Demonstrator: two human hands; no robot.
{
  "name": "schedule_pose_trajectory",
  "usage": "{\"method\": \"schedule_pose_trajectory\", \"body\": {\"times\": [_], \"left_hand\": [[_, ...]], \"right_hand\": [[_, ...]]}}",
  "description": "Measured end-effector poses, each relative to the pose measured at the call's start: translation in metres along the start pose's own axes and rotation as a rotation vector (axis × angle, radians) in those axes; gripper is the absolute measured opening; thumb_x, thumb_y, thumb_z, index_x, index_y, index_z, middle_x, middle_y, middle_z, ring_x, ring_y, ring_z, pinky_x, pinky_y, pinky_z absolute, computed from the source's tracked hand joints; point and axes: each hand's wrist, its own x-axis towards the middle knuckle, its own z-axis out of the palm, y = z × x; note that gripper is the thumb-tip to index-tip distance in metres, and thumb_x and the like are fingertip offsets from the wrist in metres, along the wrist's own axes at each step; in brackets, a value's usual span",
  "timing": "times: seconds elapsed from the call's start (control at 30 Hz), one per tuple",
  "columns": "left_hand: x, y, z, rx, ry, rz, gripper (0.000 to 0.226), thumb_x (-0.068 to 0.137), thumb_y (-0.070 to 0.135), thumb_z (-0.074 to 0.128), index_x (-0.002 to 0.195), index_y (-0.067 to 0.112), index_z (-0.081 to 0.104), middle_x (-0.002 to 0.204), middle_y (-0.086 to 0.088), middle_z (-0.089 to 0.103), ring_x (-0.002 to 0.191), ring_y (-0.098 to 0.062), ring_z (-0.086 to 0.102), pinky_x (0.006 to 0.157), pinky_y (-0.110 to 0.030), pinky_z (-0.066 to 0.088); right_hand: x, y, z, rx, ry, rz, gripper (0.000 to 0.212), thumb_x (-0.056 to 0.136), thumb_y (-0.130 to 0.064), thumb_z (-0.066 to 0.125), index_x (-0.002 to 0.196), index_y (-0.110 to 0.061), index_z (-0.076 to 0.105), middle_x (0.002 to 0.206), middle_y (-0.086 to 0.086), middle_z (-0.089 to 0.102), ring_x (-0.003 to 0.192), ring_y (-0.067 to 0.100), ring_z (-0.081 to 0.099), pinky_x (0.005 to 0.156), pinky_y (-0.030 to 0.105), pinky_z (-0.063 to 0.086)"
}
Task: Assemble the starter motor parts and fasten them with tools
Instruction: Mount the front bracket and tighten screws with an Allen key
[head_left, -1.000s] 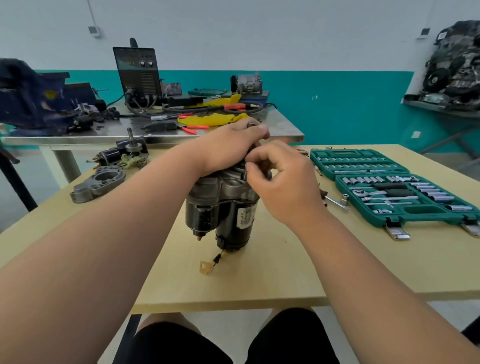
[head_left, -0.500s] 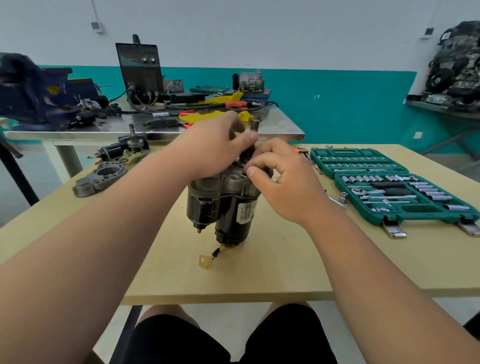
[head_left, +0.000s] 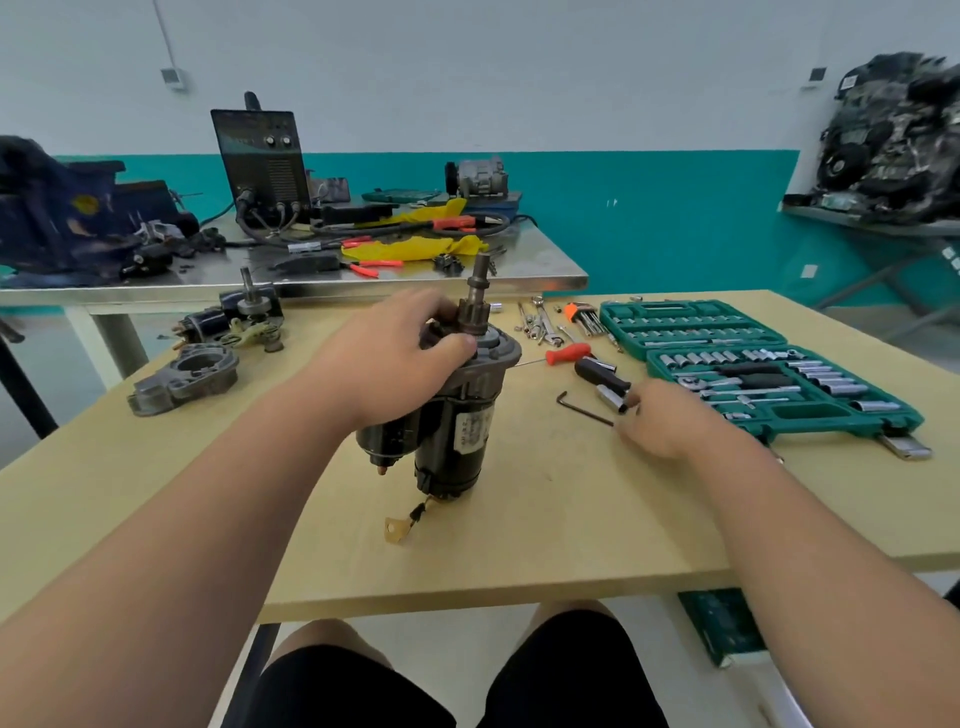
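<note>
Gripping starter motor (label unreadable)

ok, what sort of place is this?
Probably an auto-repair workshop: an open green socket set near the starter motor, with a blue bench vise and a welding machine on the steel bench behind.

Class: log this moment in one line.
left hand: holds starter motor upright | right hand: at black-handled driver, grip unclear | fastening: not begun

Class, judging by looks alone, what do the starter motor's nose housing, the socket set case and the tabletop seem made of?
Nose housing: likely cast metal, dull grey sheen. Socket set case: probably moulded plastic, uniform green, shaped recesses. Tabletop: seemingly wood board, pale, matt, square-cut edge.
</note>
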Motion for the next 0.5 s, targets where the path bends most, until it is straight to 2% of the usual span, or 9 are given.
{"method": "schedule_pose_trajectory", "body": {"times": [0.13,0.23,0.3,0.4,0.43,0.47,0.5], "left_hand": [[-0.002,-0.003,0.0,-0.004,-0.008,0.018,0.033,0.094,0.032,0.042,0.125,0.029,0.051,0.112,0.011,0.05,0.091,-0.011,0.048,0.064,-0.016,0.032],[-0.003,-0.005,-0.001,-0.038,-0.009,0.011,0.032,0.096,0.024,0.038,0.124,0.029,0.052,0.113,0.011,0.052,0.092,-0.008,0.048,0.066,-0.014,0.031],[-0.004,-0.009,-0.001,-0.06,-0.002,0.01,0.029,0.096,0.023,0.038,0.12,0.03,0.053,0.108,0.012,0.051,0.088,-0.001,0.049,0.065,-0.015,0.032],[-0.006,-0.014,-0.003,-0.107,0.016,-0.004,0.024,0.096,0.023,0.039,0.113,0.033,0.053,0.097,0.019,0.051,0.086,0.01,0.047,0.063,-0.014,0.031],[-0.006,-0.015,-0.003,-0.118,0.016,-0.011,0.024,0.096,0.024,0.04,0.113,0.034,0.053,0.095,0.022,0.05,0.084,0.01,0.047,0.062,-0.015,0.031],[-0.005,-0.015,-0.003,-0.124,0.012,-0.015,0.024,0.096,0.025,0.04,0.113,0.035,0.054,0.094,0.025,0.05,0.083,0.009,0.047,0.061,-0.016,0.031],[-0.005,-0.015,-0.003,-0.127,0.008,-0.015,0.025,0.097,0.025,0.04,0.115,0.036,0.054,0.094,0.025,0.05,0.083,0.008,0.048,0.061,-0.017,0.032]], "right_hand": [[0.003,-0.015,0.009,-0.191,0.098,-0.112,0.025,0.089,-0.047,0.053,0.099,-0.026,0.064,0.089,-0.004,0.064,0.077,0.016,0.059,0.06,0.028,0.049],[0.006,-0.034,0.01,-0.268,0.019,-0.091,0.021,0.091,-0.031,0.055,0.101,-0.017,0.066,0.079,-0.001,0.059,0.069,0.017,0.057,0.058,0.029,0.047],[0.008,-0.043,0.01,-0.274,-0.03,-0.071,0.018,0.09,-0.017,0.054,0.102,-0.011,0.066,0.076,0.002,0.057,0.067,0.017,0.056,0.059,0.029,0.048],[0.006,-0.051,-0.002,-0.271,-0.115,-0.096,0.015,0.09,-0.02,0.054,0.094,-0.009,0.063,0.074,0.002,0.056,0.065,0.014,0.053,0.051,0.024,0.04],[0.003,-0.051,-0.007,-0.191,-0.125,-0.105,0.016,0.09,-0.022,0.055,0.085,-0.009,0.063,0.072,0.003,0.057,0.063,0.014,0.053,0.051,0.025,0.04],[-0.001,-0.05,-0.012,0.008,-0.141,-0.106,0.019,0.09,-0.021,0.055,0.078,-0.009,0.063,0.067,0.004,0.059,0.06,0.015,0.053,0.052,0.025,0.043],[-0.007,-0.052,-0.019,0.336,-0.155,-0.125,0.018,0.09,-0.017,0.056,0.077,-0.008,0.065,0.062,0.004,0.061,0.056,0.015,0.053,0.051,0.025,0.045]]}}
